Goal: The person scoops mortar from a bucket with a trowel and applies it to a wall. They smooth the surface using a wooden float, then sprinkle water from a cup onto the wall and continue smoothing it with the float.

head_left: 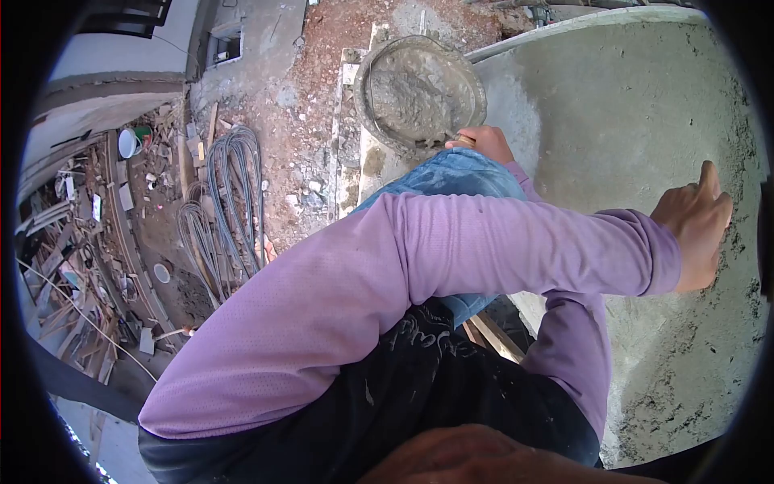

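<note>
My left arm, in a lilac sleeve [516,246], crosses over to the right. My left hand [695,222] rests on the grey cement surface [621,105], thumb and fingers apart, with no tool visible in it. Beyond my denim-covered knee [459,171], my right hand [488,143] is wrapped around the wooden handle of a trowel [463,141] at the basin's near rim. The trowel's blade is mostly hidden in or behind the mortar. Wet grey mortar [415,93] lies in the round basin [361,101], whose rim is caked with it.
A ledge [347,153] runs beside the basin above rubble-strewn ground. Coiled grey cable or hose [234,185] lies at the left. Scrap wood [76,315] and a white bucket [129,143] are farther left. Wooden planks [496,337] show below my knee.
</note>
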Available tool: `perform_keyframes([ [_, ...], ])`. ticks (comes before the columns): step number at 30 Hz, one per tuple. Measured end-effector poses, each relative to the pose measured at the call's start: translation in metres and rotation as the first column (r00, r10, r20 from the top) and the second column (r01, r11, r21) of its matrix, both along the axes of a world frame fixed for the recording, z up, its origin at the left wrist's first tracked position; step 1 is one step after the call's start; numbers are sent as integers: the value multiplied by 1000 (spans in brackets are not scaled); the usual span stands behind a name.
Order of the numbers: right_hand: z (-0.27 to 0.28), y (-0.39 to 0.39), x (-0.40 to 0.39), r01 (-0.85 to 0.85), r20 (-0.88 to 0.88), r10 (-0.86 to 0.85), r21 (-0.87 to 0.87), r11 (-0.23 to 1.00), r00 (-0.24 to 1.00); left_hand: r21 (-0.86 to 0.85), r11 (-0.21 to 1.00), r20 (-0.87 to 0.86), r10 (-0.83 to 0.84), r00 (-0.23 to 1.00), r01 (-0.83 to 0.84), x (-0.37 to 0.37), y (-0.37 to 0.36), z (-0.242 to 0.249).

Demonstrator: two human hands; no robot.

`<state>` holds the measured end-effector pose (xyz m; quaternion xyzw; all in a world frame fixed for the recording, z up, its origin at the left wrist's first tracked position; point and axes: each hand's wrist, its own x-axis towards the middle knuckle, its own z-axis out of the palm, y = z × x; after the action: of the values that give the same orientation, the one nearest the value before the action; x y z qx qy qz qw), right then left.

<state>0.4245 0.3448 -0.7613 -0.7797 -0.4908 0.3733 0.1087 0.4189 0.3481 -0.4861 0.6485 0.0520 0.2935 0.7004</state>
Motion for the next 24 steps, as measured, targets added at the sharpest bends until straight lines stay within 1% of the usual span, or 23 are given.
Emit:
perform_keyframes([
  [3,7,-11,9,52,-12,-51,27,998,999,-43,999,12,27,1000,-26,6,2,-5],
  [6,28,-17,-2,5,198,-61,270,963,978,-51,998,22,44,999,-43,8,-1,-6],
  [8,26,-16,-4,-224,405,48,401,888,913,-53,998,35,29,999,-27,8,-3,-4],
  [9,27,-15,-2,-345,507,87,441,828,858,-47,998,44,37,998,-35,8,-4,-3],
  [10,30,-15,3,-454,565,157,435,778,810,-43,998,47,46,998,-44,7,-5,-4],
  [11,32,-14,9,-405,559,127,407,819,819,-38,998,47,61,997,-59,7,-5,-4],
  [13,37,-12,14,-304,534,83,342,889,842,-44,998,54,54,997,-52,4,-1,-1],
  [14,32,-8,15,-245,509,83,260,934,857,-53,998,49,45,998,-43,1,-2,0],
  [16,22,15,30,-127,484,61,105,986,873,-45,995,65,90,994,-87,3,-5,-3],
  [17,19,20,22,-125,410,87,67,990,908,-37,994,78,109,991,-106,4,-6,-3],
  [19,-1,29,-4,-135,241,134,-13,991,961,-16,999,43,41,998,-40,3,-7,-2],
  [21,-19,24,-12,-54,-11,54,-61,997,998,-3,1000,5,2,1000,-2,0,-7,-1],
  [22,-28,24,-14,-17,-136,5,-90,996,991,6,1000,-7,-8,1000,8,-2,-6,0],
  [24,-25,14,-7,32,-200,-37,-26,999,979,-2,1000,-8,-5,1000,5,-4,-3,1],
])
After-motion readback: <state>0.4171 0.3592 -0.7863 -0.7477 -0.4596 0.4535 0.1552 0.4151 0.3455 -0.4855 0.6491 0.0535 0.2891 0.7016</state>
